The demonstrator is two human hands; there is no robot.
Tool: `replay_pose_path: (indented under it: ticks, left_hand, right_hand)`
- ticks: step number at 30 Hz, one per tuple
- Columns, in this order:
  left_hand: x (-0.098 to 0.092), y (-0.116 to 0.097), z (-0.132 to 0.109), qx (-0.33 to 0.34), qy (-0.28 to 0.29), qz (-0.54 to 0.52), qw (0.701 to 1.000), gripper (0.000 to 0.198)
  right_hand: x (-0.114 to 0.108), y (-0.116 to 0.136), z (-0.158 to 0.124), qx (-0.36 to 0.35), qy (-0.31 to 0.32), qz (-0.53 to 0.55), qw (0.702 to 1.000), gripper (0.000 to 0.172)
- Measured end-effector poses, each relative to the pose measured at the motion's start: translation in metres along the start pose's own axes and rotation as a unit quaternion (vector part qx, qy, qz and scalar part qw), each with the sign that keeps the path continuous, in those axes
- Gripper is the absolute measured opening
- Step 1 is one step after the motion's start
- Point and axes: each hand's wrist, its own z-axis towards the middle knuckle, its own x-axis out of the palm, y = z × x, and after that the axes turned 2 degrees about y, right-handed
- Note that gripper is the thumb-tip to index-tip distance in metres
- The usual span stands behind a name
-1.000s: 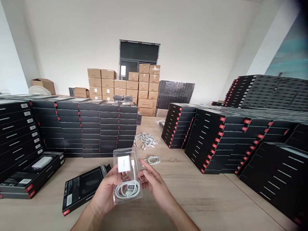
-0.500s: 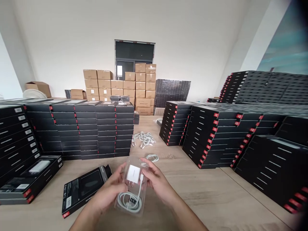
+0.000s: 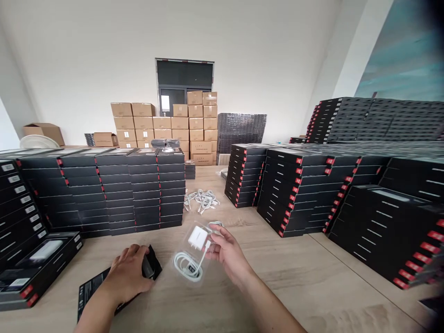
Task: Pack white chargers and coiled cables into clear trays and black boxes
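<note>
Reference is the flat black box lying on the desk in front of you.

- Left of the box: an open box showing a white charger, sitting against the tall black stacks.
- On the box: your left hand, palm down, fingers draped over its far right end. I can't tell whether they clamp the box or just rest on it.
- Right of the box, close to its right corner but apart from it: the clear tray. Its long axis runs away from you, leaning a little right. The white charger is at the far end and the coiled cable at the near end. It looks lifted off the desk, not lying on it.
- Right of the tray: your right hand, thumb and fingertips pinching the tray's right edge up by the charger end. Only this hand has the tray – the left is clear of it.
- Beyond the box and further up the desk: loose white cables in the gap between the stacks.
- Far right of the box: more black stacks.

The tray's cable end points back toward the box's right corner – that's the nearest approach between the two.
</note>
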Motion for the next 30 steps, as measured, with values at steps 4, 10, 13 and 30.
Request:
replay_pose_path:
  ticks: [4, 10, 13, 30]
  left_hand:
    - [0.003, -0.024, -0.007, 0.075, -0.058, -0.016, 0.995, 0.080]
    - [0.014, -0.044, -0.006, 0.121, -0.146, -0.029, 0.982, 0.084]
    - [0.016, -0.040, -0.002, 0.113, -0.209, -0.019, 0.971, 0.086]
    - [-0.003, -0.056, -0.018, 0.208, -0.149, -0.179, 0.950, 0.089]
  right_hand:
    - [0.011, -0.002, -0.005, -0.030, 0.019, 0.121, 0.992, 0.056]
    - [0.029, -0.020, -0.012, -0.132, -0.019, 0.128, 0.983, 0.061]
    - [0.028, -0.023, -0.012, -0.125, -0.038, 0.077, 0.988, 0.062]
    - [0.014, 0.007, -0.021, 0.021, 0.168, -0.052, 0.984, 0.039]
